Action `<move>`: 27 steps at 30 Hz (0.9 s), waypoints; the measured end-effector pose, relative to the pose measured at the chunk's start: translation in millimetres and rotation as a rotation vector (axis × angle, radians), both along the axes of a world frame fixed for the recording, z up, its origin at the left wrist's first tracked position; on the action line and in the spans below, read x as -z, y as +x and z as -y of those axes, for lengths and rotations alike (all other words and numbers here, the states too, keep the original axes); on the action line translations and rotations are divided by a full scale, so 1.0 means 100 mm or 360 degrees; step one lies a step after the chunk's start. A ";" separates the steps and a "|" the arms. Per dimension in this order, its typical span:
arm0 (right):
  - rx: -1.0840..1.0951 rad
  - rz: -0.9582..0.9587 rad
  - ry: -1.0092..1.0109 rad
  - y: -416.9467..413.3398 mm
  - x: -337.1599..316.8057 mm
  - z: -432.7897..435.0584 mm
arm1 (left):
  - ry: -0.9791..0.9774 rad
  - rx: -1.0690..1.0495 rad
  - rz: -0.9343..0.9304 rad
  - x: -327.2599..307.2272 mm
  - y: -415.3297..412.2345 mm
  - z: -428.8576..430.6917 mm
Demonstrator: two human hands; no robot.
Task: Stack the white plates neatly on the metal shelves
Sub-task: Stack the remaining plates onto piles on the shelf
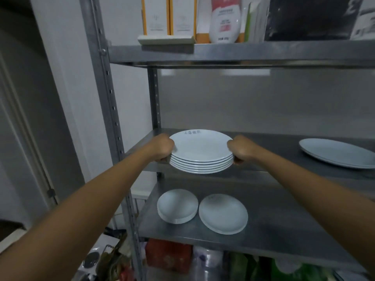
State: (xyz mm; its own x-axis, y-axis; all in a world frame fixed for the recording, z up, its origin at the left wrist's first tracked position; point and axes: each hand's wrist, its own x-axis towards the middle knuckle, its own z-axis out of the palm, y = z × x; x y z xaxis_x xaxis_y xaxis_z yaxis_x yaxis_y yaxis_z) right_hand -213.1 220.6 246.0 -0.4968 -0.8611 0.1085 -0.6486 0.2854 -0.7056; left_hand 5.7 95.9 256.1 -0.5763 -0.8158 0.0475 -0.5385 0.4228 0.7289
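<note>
I am gripping the stack of white plates (pixel 200 153) with both hands. The left hand (pixel 162 148) is curling round the left rim and the right hand (pixel 241 150) round the right rim. The stack is sitting level at the front edge of the middle shelf (pixel 274 153) and overhanging it; I cannot tell whether it is bearing on the metal. In my judgement, this step is calling for:
- level, even grips;
- an inward slide until the shelf is fully supporting the base;
- clearance from the oval platters (pixel 336 153);
- fingers drawn outward without skewing the rims.
</note>
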 end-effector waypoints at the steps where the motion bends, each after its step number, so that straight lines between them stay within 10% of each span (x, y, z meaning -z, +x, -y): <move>1: -0.0009 -0.0002 -0.0016 0.04 0.00 -0.18 | -0.0040 -0.0003 0.0013 0.00 0.04 -0.18; 27: 0.0579 0.0292 0.0243 -0.38 1.80 -3.52 | -0.0125 0.0265 0.0240 2.08 -1.15 -2.62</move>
